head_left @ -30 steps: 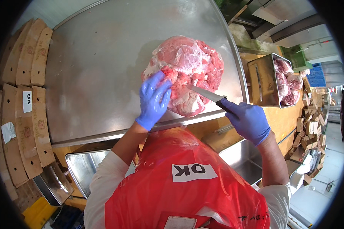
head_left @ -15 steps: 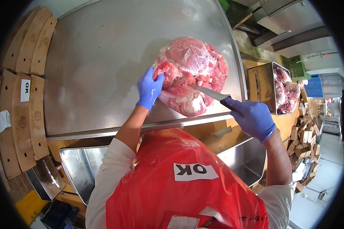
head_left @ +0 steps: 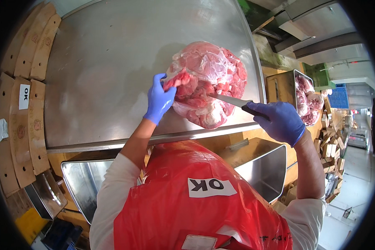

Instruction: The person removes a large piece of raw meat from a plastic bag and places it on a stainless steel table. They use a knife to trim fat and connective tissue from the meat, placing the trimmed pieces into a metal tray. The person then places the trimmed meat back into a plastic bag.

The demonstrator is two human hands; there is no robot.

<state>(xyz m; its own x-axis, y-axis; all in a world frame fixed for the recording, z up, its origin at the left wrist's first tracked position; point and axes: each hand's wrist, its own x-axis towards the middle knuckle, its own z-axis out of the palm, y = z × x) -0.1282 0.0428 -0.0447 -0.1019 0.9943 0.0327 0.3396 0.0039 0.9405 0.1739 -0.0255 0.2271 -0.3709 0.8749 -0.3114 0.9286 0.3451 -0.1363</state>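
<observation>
A large piece of raw meat, pink with white fat, lies on the metal table. My left hand, in a blue glove, grips a reddish flap of meat at its left side and lifts it. My right hand, also gloved in blue, is closed around the dark handle of a knife. The blade points left, its tip at the middle of the meat; whether the tip is inside cannot be made out.
Cardboard boxes are stacked at the left. Two metal bins stand below the table's near edge. To the right, another metal bin holds several pieces of meat. Wooden blocks are heaped farther right.
My left hand has raised the flap, pulling it up and away from the main piece. My right hand and the knife have shifted slightly, with the blade tip still at the meat.
</observation>
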